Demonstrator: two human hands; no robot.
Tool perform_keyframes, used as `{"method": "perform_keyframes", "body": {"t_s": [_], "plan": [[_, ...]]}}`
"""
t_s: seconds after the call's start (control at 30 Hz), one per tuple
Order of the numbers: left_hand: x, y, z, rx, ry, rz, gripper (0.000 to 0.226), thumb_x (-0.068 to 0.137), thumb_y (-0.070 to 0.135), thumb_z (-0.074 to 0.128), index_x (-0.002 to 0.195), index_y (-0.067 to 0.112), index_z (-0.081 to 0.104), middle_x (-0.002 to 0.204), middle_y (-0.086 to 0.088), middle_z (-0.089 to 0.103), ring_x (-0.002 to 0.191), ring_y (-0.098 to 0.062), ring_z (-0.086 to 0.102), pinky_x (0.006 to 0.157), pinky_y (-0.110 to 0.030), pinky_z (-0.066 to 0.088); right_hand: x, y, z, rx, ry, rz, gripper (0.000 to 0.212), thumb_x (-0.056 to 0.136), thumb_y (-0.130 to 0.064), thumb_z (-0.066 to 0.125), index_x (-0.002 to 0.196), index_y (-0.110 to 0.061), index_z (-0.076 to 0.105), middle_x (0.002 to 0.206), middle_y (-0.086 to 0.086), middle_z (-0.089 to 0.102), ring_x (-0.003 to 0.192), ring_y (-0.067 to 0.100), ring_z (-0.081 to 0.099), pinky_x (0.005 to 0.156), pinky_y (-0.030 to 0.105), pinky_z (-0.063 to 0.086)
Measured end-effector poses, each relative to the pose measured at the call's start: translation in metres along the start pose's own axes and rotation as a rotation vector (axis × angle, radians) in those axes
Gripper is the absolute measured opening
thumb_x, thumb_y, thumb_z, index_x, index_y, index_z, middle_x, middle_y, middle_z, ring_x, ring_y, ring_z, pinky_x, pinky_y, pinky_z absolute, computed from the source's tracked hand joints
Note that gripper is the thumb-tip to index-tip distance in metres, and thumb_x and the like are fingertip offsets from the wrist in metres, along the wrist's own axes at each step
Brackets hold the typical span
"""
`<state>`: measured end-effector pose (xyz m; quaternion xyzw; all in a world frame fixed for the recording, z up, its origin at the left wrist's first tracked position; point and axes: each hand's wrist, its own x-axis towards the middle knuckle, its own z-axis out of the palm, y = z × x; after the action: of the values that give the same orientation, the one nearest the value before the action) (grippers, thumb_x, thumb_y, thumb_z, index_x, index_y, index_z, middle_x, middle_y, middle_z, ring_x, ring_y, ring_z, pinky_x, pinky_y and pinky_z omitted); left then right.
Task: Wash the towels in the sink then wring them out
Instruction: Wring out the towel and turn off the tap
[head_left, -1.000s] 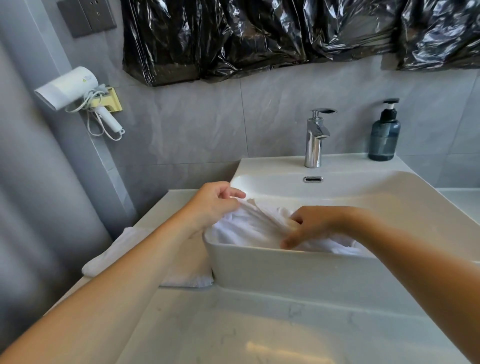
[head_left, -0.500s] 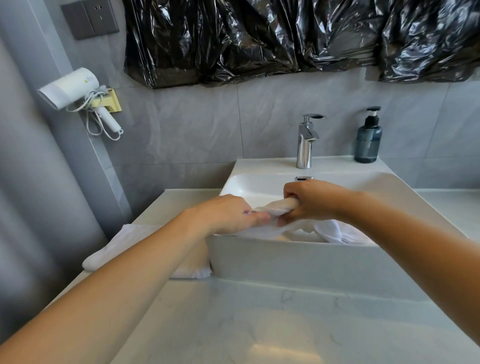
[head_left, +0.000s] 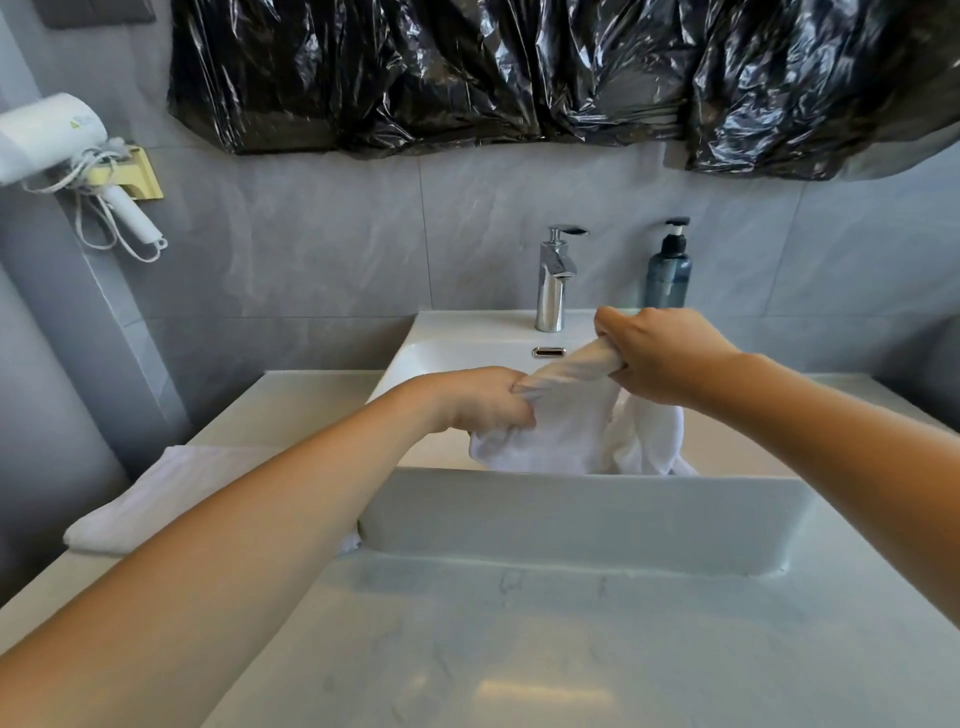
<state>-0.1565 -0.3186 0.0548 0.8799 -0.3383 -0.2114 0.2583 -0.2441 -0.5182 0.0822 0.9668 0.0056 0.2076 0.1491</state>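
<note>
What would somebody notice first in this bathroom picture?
Probably the white twisted towel stretched between the left hand and right hand above the white rectangular sink. Next, the crinkly black plastic sheet high on the grey wall, over the shiny chrome tap.

bathroom | sink (head_left: 571, 519), tap (head_left: 555, 283), wall hairdryer (head_left: 49, 137), soap bottle (head_left: 669, 270)

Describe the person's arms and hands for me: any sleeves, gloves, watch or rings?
Both arms are bare as far as the frame shows, no sleeves visible. The left hand and right hand wear no gloves. No watch, bracelet or ring shows on either.
</note>
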Motion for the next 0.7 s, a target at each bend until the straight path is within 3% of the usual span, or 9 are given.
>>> {"method": "perform_keyframes", "body": {"t_s": [0.13, 0.23, 0.33, 0.47, 0.57, 0.6, 0.7], "plan": [[0.000, -0.017, 0.000, 0.090, -0.067, -0.055, 0.028, 0.074, 0.038, 0.083, 0.088, 0.019, 0.070, 0.086, 0.002, 0.068, 0.078, -0.017, 0.063, 0.078, -0.030, 0.052, 0.005, -0.012, 0.017, 0.211, -0.138, 0.049, 0.031, 0.089, -0.041, 0.059, 0.117, -0.030, 0.051, 0.095, 0.001, 0.061, 0.079, 0.025, 0.050, 0.066, 0.032, 0.041], [0.004, -0.036, 0.004, 0.224, 0.056, -0.043, 0.015, 0.074, 0.016, 0.074, 0.072, 0.018, 0.059, 0.071, 0.000, 0.060, 0.064, -0.020, 0.056, 0.060, -0.028, 0.044, 0.007, -0.011, 0.029, 0.346, -0.332, 0.094, 0.046, 0.071, -0.059, 0.074, 0.108, -0.038, 0.058, 0.091, -0.006, 0.055, 0.087, 0.021, 0.052, 0.074, 0.032, 0.046], [-0.003, -0.045, 0.005, 0.320, 0.088, -0.036, 0.014, 0.073, 0.009, 0.063, 0.069, 0.016, 0.051, 0.067, -0.001, 0.056, 0.060, -0.020, 0.049, 0.055, -0.027, 0.035, -0.007, -0.001, 0.058, 0.317, -0.573, 0.060, 0.038, 0.071, -0.060, 0.071, 0.094, -0.032, 0.060, 0.086, -0.009, 0.059, 0.085, 0.019, 0.055, 0.076, 0.031, 0.044], [-0.019, -0.052, 0.003, 0.498, 0.055, -0.019, 0.009, 0.084, 0.014, 0.056, 0.092, 0.014, 0.051, 0.084, 0.000, 0.056, 0.073, -0.019, 0.053, 0.058, -0.029, 0.040, -0.027, 0.008, 0.074, 0.439, -0.682, 0.086, 0.035, 0.076, -0.051, 0.066, 0.102, -0.028, 0.058, 0.077, -0.003, 0.067, 0.065, 0.016, 0.063, 0.067, 0.030, 0.050], [-0.024, -0.064, -0.011, 0.634, 0.038, -0.098, 0.032, 0.083, 0.025, 0.057, 0.114, 0.015, 0.058, 0.112, -0.003, 0.063, 0.098, -0.024, 0.059, 0.082, -0.036, 0.052, -0.021, 0.008, 0.076, 0.319, -0.713, 0.082, 0.033, 0.074, -0.055, 0.058, 0.098, -0.032, 0.052, 0.075, -0.002, 0.069, 0.074, 0.015, 0.066, 0.076, 0.033, 0.053], [-0.024, -0.066, -0.013, 0.693, 0.046, -0.107, 0.033, 0.081, 0.029, 0.059, 0.111, 0.015, 0.059, 0.114, -0.004, 0.063, 0.101, -0.025, 0.059, 0.084, -0.038, 0.052, -0.020, 0.005, 0.074, 0.252, -0.738, 0.073, 0.032, 0.075, -0.055, 0.054, 0.096, -0.032, 0.055, 0.081, -0.003, 0.070, 0.081, 0.017, 0.066, 0.079, 0.035, 0.052], [-0.019, -0.057, -0.003, 0.888, 0.140, -0.053, 0.012, 0.083, 0.027, 0.061, 0.085, 0.018, 0.054, 0.103, -0.005, 0.063, 0.094, -0.027, 0.058, 0.070, -0.031, 0.042, -0.018, 0.008, 0.071, 0.144, -0.845, 0.140, 0.033, 0.083, -0.050, 0.055, 0.094, -0.021, 0.066, 0.094, -0.001, 0.069, 0.087, 0.018, 0.061, 0.076, 0.028, 0.044]]}}
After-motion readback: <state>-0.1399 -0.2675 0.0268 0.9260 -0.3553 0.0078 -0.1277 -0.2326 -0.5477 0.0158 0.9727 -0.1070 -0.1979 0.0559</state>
